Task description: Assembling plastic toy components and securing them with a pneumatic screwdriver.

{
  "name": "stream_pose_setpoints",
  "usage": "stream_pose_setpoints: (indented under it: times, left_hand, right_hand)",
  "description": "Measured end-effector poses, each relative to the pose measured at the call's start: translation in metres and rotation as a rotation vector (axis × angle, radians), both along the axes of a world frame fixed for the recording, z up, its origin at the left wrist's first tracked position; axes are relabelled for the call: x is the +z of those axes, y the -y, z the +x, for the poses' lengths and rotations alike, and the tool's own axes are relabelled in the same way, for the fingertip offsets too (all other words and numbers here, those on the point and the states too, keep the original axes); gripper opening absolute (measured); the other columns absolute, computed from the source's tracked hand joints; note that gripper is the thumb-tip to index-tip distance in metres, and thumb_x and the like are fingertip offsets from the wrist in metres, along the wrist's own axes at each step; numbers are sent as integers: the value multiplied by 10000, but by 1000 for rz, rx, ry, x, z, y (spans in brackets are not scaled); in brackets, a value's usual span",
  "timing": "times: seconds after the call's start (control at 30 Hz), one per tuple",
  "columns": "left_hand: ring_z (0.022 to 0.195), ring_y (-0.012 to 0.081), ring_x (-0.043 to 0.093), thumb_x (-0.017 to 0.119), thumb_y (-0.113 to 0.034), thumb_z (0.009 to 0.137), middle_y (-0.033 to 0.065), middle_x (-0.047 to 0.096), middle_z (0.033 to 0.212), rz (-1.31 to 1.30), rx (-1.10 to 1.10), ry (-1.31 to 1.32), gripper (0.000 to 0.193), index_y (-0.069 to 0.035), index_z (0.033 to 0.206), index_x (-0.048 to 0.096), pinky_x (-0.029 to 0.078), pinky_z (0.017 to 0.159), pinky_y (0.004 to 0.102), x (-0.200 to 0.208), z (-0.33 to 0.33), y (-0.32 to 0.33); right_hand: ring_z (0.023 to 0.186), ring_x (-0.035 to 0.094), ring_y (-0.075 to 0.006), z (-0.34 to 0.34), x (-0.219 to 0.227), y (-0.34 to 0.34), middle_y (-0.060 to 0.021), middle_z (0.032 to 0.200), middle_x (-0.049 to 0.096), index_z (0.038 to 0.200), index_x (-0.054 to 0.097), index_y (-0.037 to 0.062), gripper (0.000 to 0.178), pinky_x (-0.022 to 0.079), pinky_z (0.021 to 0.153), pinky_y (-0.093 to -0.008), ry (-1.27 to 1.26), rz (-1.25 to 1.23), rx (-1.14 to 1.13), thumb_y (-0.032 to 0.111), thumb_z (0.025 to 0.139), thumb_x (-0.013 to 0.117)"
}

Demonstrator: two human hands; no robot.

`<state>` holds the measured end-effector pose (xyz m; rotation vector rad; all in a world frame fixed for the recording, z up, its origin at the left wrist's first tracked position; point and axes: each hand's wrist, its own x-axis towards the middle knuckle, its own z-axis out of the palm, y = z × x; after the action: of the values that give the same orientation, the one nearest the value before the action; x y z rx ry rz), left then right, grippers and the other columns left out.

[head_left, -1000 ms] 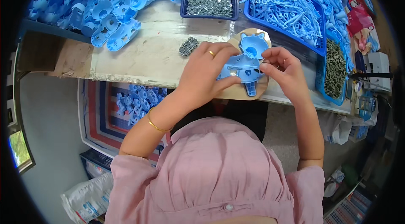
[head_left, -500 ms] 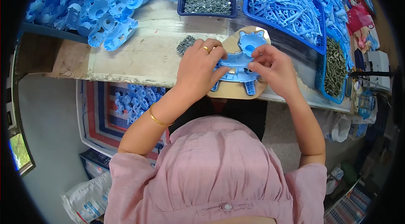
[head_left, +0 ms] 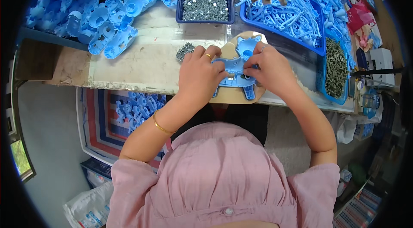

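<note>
A light blue plastic housing (head_left: 234, 75) lies on a round wooden board (head_left: 230, 94) at the bench's front edge. My left hand (head_left: 198, 75) grips the housing's left side, a ring on one finger and a gold bangle on the wrist. On the housing's right side rests my right hand (head_left: 269, 71), fingertips pinched at its middle; whether they hold a small part is hidden. A second blue round part (head_left: 248, 44) sits on the board just behind the hands.
A dark tray of grey screws (head_left: 205, 1) stands behind the hands, with a small screw pile (head_left: 185, 51) at the left. A heap of blue plastic shells (head_left: 94, 9) fills the back left. Blue crates of thin blue parts (head_left: 288, 11) and of dark screws (head_left: 335, 67) sit at the right.
The housing and both hands have shifted slightly left and down on the board. My right hand has come down from the round part onto the housing's middle.
</note>
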<state>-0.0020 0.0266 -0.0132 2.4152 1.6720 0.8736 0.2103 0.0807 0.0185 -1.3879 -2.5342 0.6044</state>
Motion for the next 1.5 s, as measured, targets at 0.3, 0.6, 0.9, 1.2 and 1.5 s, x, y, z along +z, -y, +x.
stream_pose_setpoints:
  times: [0.3, 0.6, 0.9, 1.2, 1.5]
  left_hand:
    - [897, 281, 586, 784, -246, 797, 58, 655, 947, -58, 14, 87, 255, -105, 1002, 727, 470, 766, 412, 13, -7, -9]
    - [903, 277, 615, 764, -291, 811, 51, 680, 855, 80, 264, -234, 195, -117, 897, 756, 506, 756, 413, 2, -67, -100]
    - [994, 304, 621, 780, -333, 814, 76, 712, 968, -210, 24, -312, 200, -176, 937, 768, 511, 853, 448, 7, -63, -160]
    - [952, 297, 660, 693, -216, 869, 70, 720, 845, 41, 143, -245, 163, -85, 961, 665, 545, 779, 427, -8, -59, -154]
    - [879, 242, 601, 704, -213, 874, 38, 598, 865, 272, -359, 73, 168, -113, 936, 585, 492, 768, 367, 5, -28, -71]
  right_hand:
    - [1047, 656, -252, -115, 57, -23, -152, 1296, 606, 1423, 422, 47, 766, 490, 895, -377, -644, 1155, -136, 95, 776, 831]
    - [1155, 567, -261, -129, 69, -73, -193, 1352, 521, 1475, 368, 27, 750, 477, 958, -362, -987, 818, -232, 84, 838, 759]
    - [943, 658, -150, -93, 86, -77, -71, 1069, 661, 1295, 557, 3, 581, 539, 867, -296, -826, 509, -48, 152, 805, 831]
    - [1040, 667, -188, -57, 94, -91, -100, 1132, 656, 1299, 542, -31, 570, 541, 927, -340, -686, 251, 49, 107, 817, 813]
    - [730, 608, -134, -65, 85, -51, -85, 878, 638, 1254, 542, -17, 401, 499, 671, -305, -1255, -238, 201, 58, 870, 630]
